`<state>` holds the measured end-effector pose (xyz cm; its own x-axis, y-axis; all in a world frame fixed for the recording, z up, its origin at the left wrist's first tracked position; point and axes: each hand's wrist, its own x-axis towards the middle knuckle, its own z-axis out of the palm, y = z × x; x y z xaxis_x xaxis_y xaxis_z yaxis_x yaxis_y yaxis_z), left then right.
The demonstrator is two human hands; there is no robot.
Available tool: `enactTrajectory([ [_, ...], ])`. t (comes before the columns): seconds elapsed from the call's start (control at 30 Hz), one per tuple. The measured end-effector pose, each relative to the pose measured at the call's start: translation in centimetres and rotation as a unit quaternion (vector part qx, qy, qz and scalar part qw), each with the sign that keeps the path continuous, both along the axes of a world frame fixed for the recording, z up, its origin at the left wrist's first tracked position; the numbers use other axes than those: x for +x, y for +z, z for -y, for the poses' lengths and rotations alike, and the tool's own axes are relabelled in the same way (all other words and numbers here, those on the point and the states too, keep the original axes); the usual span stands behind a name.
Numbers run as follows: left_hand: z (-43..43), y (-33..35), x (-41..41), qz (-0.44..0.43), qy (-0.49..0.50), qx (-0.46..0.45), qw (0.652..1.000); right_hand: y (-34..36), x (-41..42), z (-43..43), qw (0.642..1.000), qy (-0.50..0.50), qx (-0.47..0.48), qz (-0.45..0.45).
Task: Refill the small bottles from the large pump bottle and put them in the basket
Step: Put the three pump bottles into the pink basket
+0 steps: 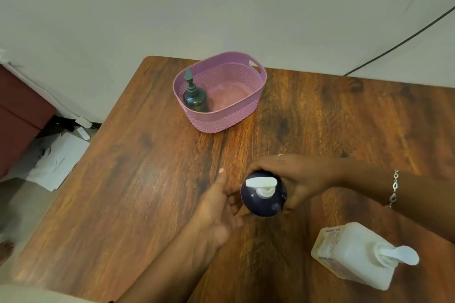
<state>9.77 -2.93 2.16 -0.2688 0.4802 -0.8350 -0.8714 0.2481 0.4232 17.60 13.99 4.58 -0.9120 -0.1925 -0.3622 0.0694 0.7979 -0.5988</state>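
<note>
A small dark navy bottle (267, 200) with a white pump head stands on the wooden table (147, 179) near its front. My right hand (298, 179) curls round the bottle from behind and the right. My left hand (219, 206) lies beside its left side, fingers fairly straight and touching it. The large white pump bottle (354, 256) stands at the front right, apart from both hands. Further back sits the pink basket (253, 98), and a small dark green pump bottle (195, 97) stands in its left end.
The table's left edge runs diagonally, with papers (56, 162) on the floor beyond it and a dark red cabinet (17, 118) at the far left. A black cable (403, 42) runs along the wall at the back right.
</note>
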Motion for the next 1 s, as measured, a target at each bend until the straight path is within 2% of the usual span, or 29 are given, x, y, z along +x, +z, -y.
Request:
enactTrajectory([
  [0.23, -1.7, 3.3, -1.9, -0.146, 0.002, 0.091, 0.985, 3.9, -2.3, -2.3, 0.995, -0.063, -0.007, -0.076],
  [0.47, -5.3, 6.3, -4.8, -0.325, 0.080, 0.170, 0.927, 7.5, -6.3, -5.1, 0.975, -0.179, -0.027, -0.127],
  [0.7, -9.5, 7.0, -9.5, -0.395, 0.102, 0.101, 0.907, 7.1, -12.3, -6.7, 0.950, -0.263, -0.006, -0.171],
  [0.87, -10.9, 6.3, -11.8, -0.388, 0.127, 0.057, 0.911, 5.1, -16.2, -7.5, 0.940, -0.295, -0.011, -0.172],
  [1.0, -11.7, 4.5, -13.1, -0.378, 0.099, 0.032, 0.920, 2.2, -18.4, -8.0, 0.933, -0.323, -0.012, -0.161],
])
